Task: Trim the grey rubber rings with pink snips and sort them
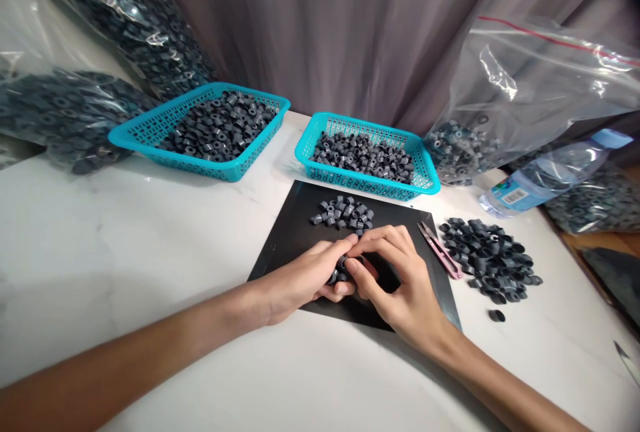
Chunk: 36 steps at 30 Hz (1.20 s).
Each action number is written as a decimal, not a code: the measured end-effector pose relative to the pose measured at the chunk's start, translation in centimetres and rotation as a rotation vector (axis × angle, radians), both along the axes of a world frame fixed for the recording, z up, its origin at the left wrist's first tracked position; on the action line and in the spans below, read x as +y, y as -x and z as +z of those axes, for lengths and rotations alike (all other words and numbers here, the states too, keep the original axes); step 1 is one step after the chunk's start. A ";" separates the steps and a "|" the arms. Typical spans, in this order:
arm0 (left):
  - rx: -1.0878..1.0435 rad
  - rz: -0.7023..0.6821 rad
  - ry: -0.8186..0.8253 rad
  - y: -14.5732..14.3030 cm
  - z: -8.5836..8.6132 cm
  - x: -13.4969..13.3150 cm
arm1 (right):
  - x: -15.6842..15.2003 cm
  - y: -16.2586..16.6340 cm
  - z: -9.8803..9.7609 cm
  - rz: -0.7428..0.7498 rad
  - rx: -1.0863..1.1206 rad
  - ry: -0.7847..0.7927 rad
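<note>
My left hand (305, 279) and my right hand (400, 279) meet over a black mat (290, 232) on the white table. Both are closed, pinching small dark grey rubber rings (341, 265) between thumbs and fingertips. A small heap of grey rings (345, 213) lies on the mat just beyond my fingers. To the right of the mat sits a larger pile of wider grey rings (487, 259), with one loose ring (497, 315) near it. Pink thread snips (440, 250) lie at the mat's right edge.
Two turquoise baskets of grey rings stand behind the mat, the left basket (150, 129) and the right basket (320, 125). Clear plastic bags of rings (75, 112) lie at the left and a bag (525, 85) at the right. A water bottle (550, 179) lies on its side.
</note>
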<state>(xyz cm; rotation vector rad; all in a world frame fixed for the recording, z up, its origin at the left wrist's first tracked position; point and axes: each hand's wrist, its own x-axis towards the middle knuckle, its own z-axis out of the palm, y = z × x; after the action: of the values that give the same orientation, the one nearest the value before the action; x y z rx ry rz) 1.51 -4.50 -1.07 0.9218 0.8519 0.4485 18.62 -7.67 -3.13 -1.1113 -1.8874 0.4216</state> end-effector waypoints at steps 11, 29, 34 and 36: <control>0.065 0.007 -0.028 -0.3 0.4 0.0 | 0.0 0.0 0.3 0.024 0.083 -0.015; 0.087 -0.007 -0.036 -0.2 0.8 0.1 | -0.3 -0.1 -0.6 -0.074 0.310 0.042; 0.065 -0.022 -0.022 0.0 0.6 0.5 | 0.0 -0.2 -0.8 -0.123 0.325 0.082; 0.052 -0.035 -0.030 0.1 0.4 0.6 | 0.1 -0.2 -0.8 -0.114 0.318 0.105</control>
<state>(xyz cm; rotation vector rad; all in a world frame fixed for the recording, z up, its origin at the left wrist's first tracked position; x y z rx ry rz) 1.41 -3.91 -0.69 0.9779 0.8769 0.4099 18.86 -7.60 -3.89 -1.1404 -1.5313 0.6013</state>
